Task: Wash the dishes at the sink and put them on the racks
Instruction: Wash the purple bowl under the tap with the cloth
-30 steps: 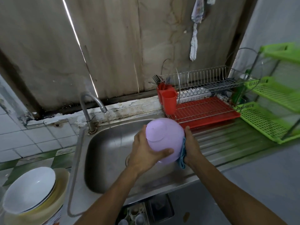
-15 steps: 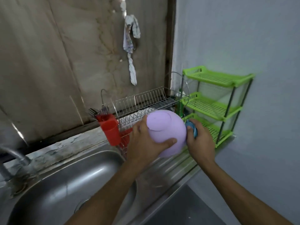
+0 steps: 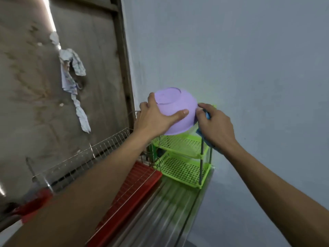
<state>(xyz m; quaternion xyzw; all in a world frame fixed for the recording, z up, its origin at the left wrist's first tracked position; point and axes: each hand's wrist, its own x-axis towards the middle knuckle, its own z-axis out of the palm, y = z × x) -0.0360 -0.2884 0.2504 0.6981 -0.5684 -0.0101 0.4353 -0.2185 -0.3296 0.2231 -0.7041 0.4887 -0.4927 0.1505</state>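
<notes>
**Q:** So, where is the purple bowl [image 3: 176, 104]?

**A:** It is held upside down, its flat base tilted up and to the left. It sits at the top of the green rack [image 3: 183, 170], a plastic stand in the corner by the grey wall. Two of the rack's slotted shelves show below the bowl. Whether the bowl touches the rack cannot be told.

**Q:** And what has each hand's grip got hold of?

**A:** The left hand [image 3: 156, 118] clasps the bowl, with the thumb laid across the near side and the fingers curled over the base. The right hand [image 3: 215, 125] has its fingers closed round a blue cloth [image 3: 210, 143], and its fingertips touch the bowl's right side.

**Q:** What else is nearby?

**A:** Under the left forearm, a wire dish rack [image 3: 85, 157] stands over a red tray [image 3: 135, 189]. Both racks rest on a ridged steel table [image 3: 165, 211]. A pale rag [image 3: 73, 68] hangs on the brown wall to the left.
</notes>
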